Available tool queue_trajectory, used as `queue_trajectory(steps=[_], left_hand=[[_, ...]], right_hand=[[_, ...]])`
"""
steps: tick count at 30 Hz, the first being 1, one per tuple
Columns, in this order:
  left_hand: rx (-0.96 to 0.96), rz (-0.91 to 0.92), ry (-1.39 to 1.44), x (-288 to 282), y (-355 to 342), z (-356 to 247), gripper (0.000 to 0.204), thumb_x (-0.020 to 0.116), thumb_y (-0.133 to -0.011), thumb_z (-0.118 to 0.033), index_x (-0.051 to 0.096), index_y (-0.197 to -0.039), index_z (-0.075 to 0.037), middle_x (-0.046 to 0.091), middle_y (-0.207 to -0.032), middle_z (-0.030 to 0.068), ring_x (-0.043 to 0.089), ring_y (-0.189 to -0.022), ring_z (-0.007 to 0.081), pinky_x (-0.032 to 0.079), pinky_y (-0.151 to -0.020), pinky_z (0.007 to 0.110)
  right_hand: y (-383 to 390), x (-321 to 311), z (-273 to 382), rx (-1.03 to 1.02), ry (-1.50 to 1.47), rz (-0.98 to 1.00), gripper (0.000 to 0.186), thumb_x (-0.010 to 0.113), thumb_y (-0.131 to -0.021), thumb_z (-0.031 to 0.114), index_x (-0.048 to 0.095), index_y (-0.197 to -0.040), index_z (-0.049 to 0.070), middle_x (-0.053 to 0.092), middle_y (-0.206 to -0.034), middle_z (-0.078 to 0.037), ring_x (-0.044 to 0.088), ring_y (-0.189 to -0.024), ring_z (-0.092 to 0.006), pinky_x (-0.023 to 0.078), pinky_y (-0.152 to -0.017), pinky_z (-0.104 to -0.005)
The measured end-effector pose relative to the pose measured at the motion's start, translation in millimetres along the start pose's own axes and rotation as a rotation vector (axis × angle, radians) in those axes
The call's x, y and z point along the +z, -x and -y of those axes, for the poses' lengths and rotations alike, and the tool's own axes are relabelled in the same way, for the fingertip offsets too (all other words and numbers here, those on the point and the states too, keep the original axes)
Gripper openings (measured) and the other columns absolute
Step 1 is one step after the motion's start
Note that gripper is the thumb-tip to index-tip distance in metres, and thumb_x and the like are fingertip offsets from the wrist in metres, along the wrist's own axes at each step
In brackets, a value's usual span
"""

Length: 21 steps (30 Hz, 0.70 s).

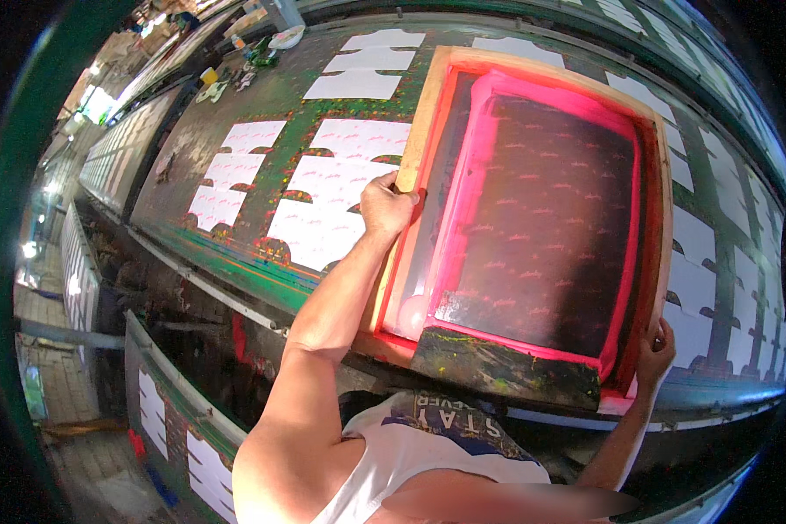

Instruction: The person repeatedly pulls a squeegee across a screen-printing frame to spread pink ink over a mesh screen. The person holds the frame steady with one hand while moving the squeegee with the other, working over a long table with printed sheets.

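A large screen-printing frame (421, 131) with wooden edges and pink ink around its mesh is between my two hands, over the long table. Closed round its left wooden edge is my left hand (388, 206), thumb on top. My right hand (656, 351) grips the lower right edge, fingers curled round it. Across the near end of the frame lies a dark, ink-stained strip (506, 362). Left of the frame, white cut fabric pieces (336, 183) with small pink prints lie on the table. The frame hides part of the table beneath it.
More white pieces (367, 61) lie at the far side and to the right (692, 279). A yellow cup (209, 76), rags and a white bowl (286, 37) stand at the far left. The green table edge (236, 272) runs along my front. Another table (175, 437) with white pieces is at lower left.
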<state>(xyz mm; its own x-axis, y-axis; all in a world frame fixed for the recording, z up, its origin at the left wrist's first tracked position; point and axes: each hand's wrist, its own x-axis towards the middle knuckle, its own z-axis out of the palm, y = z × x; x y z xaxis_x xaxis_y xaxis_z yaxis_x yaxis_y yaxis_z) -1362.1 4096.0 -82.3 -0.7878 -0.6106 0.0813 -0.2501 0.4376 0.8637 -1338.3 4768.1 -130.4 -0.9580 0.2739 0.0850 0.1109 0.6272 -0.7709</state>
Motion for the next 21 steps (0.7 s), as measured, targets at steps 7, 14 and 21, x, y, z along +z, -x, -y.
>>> queue_trajectory(steps=[7, 14, 21], left_hand=[[-0.022, -0.029, -0.093, 1, 10, -14, 0.049, 0.088, -0.083, -0.018, 0.085, -0.131, -0.009, 0.087, -0.1, 0.0122, 0.083, -0.089, 0.0206, 0.064, -0.087, 0.037], [-0.036, -0.001, -0.158, 9, 8, -1, 0.043, 0.088, -0.081, -0.02, 0.087, -0.123, -0.011, 0.086, -0.097, 0.0154, 0.083, -0.089, 0.0285, 0.064, -0.087, 0.043], [-0.005, 0.03, -0.242, 14, 12, -1, 0.036, 0.094, -0.083, -0.024, 0.082, -0.109, -0.002, 0.081, -0.102, 0.0216, 0.08, -0.101, 0.0367, 0.063, -0.09, 0.05]], right_hand=[[1, 6, -18, -0.174, 0.049, -0.022, 0.049, 0.078, -0.102, 0.012, 0.068, -0.148, 0.001, 0.079, -0.129, -0.019, 0.078, -0.114, -0.0269, 0.063, -0.095, -0.04], [10, 1, -6, -0.177, 0.22, 0.0, 0.053, 0.075, -0.101, -0.001, 0.066, -0.153, 0.003, 0.074, -0.14, -0.019, 0.073, -0.127, -0.0327, 0.061, -0.106, -0.0444], [116, -8, 143, -0.553, 0.223, 0.648, 0.063, 0.09, -0.081, 0.002, 0.075, -0.142, 0.009, 0.069, -0.149, -0.019, 0.063, -0.142, -0.0402, 0.05, -0.12, -0.0526]])
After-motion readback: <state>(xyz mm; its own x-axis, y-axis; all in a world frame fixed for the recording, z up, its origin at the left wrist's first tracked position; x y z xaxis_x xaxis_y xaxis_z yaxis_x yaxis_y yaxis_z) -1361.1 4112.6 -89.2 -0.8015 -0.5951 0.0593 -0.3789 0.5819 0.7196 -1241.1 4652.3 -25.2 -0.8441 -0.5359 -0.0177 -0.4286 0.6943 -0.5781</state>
